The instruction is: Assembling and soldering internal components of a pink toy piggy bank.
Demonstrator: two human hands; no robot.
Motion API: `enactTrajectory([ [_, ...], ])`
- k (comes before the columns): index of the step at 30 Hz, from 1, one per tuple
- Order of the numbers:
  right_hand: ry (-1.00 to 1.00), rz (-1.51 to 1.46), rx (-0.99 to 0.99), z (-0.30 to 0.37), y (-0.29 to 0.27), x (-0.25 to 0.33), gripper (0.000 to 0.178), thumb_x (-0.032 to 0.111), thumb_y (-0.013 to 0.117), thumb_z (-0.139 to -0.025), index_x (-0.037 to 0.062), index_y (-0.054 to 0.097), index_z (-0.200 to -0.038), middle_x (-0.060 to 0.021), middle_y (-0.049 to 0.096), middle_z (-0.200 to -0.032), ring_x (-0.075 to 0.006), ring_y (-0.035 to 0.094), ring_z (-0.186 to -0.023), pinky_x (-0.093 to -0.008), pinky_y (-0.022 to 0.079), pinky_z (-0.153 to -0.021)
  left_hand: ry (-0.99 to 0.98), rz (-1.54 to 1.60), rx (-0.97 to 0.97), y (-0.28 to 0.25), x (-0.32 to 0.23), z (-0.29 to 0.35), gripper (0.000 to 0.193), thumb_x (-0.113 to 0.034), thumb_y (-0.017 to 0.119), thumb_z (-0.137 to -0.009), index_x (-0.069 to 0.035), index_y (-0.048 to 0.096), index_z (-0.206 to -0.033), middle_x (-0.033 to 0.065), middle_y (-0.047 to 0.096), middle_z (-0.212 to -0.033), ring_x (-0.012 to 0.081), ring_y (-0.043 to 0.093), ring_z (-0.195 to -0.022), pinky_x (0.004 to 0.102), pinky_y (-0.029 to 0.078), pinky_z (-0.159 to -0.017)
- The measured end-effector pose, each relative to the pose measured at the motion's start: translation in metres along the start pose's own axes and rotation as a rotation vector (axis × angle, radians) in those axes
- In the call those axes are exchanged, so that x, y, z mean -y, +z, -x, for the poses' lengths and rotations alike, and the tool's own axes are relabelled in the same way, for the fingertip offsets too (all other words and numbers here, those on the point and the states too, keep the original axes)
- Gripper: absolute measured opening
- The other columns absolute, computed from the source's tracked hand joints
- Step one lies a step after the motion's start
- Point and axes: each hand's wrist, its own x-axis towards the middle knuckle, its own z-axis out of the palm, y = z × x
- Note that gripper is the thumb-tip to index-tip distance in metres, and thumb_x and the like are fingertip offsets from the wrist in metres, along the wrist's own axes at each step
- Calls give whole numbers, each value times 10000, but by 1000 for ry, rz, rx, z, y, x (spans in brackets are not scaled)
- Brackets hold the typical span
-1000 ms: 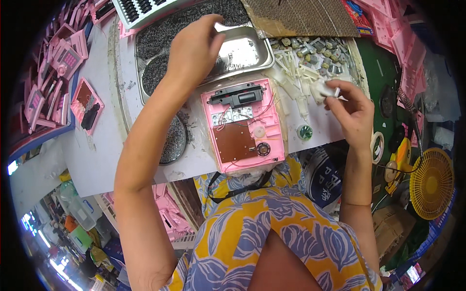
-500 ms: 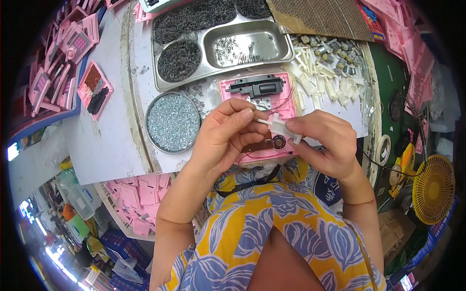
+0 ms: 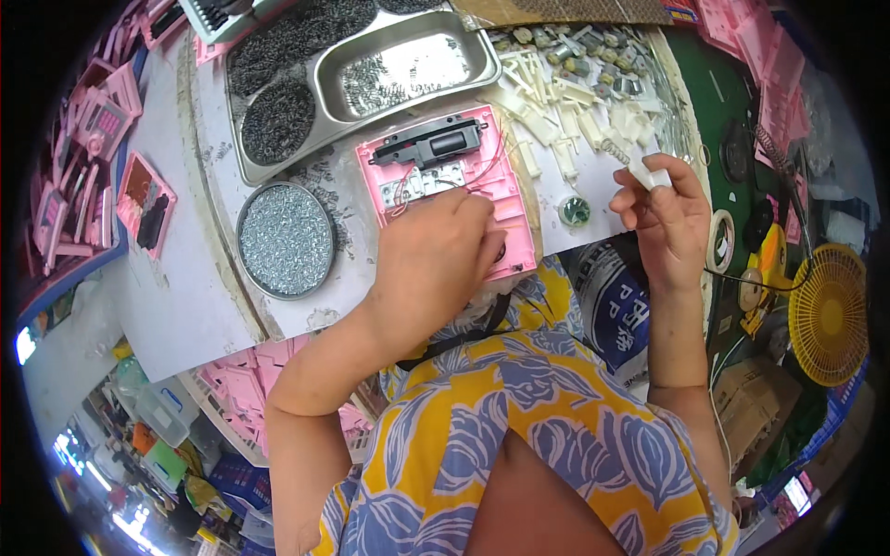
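Observation:
My right hand (image 3: 669, 218) is raised at the right edge of the white table, pinching a small white plastic part (image 3: 653, 177) between thumb and fingers. A thin coil spring (image 3: 616, 151) appears at the far end of that part. My left hand (image 3: 428, 250) reaches over a pink plastic housing (image 3: 521, 218), back of the hand up. Its fingers are curled down into the housing, and whatever they grip is hidden. Inside the housing lie a black mechanism (image 3: 431, 141), a metal plate (image 3: 438, 180) and thin red wires.
A round tin of small silvery screws (image 3: 286, 239) stands left of the housing. Behind it is a steel tray (image 3: 366, 116) of dark springs. Loose white parts (image 3: 556, 107) and a round green piece (image 3: 574, 211) lie to the right. A yellow fan (image 3: 828, 315) is far right.
My hands have come apart. The left has dropped onto the pink housing, while the right has moved right with the white part. The view has shifted, moving the table's things left.

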Motion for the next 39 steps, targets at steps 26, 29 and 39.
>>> enactTrajectory([
  [26,-685,1027,601,-50,44,-26,340,74,812,-680,106,719,-1005,-37,662,-994,-285,567,-906,-366,516,-754,207,191,-151,13,25,40,264,-33,814,-699,-65,695,-932,89,646,-898,262,633,-750,354,503,-622],
  [29,-624,922,591,-51,42,-33,324,69,808,-704,100,714,-1012,-41,666,-996,-288,572,-913,-366,520,-757,188,193,-137,13,24,40,260,-37,814,-701,-67,700,-933,86,646,-918,264,641,-768,351,515,-637],
  [39,-556,1168,659,-47,57,-28,209,166,770,-739,101,710,-929,-11,662,-971,-246,580,-978,-372,480,-816,203,85,-5,10,23,35,261,-86,724,-750,-55,653,-1000,88,636,-1289,237,592,-761,342,509,-651],
])
